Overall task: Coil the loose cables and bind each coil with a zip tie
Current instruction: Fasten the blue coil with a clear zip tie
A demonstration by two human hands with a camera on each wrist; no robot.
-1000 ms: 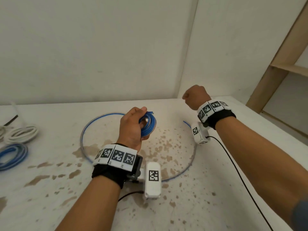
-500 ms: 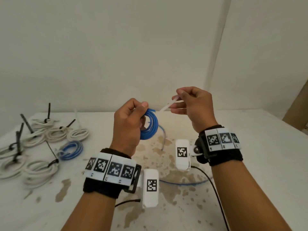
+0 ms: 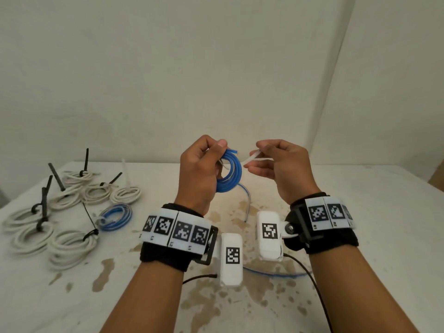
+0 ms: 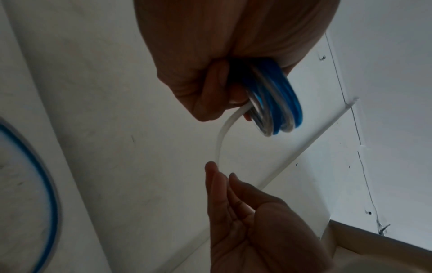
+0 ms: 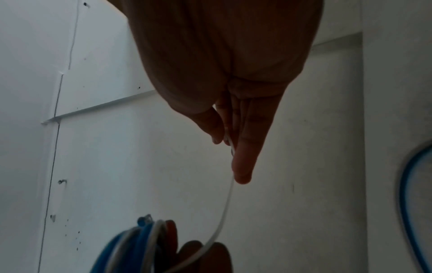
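Coils of white cable (image 3: 72, 246), already bound with black ties, lie on the far left of the table (image 3: 360, 212), with a tied blue-and-white coil (image 3: 115, 216) beside them. At centre, my left hand (image 3: 199, 174) has fingers curled around the blue cable coil (image 3: 230, 173), held above the table. To its right, my right hand (image 3: 283, 169) pinches a white zip tie (image 3: 252, 159) running into the coil.
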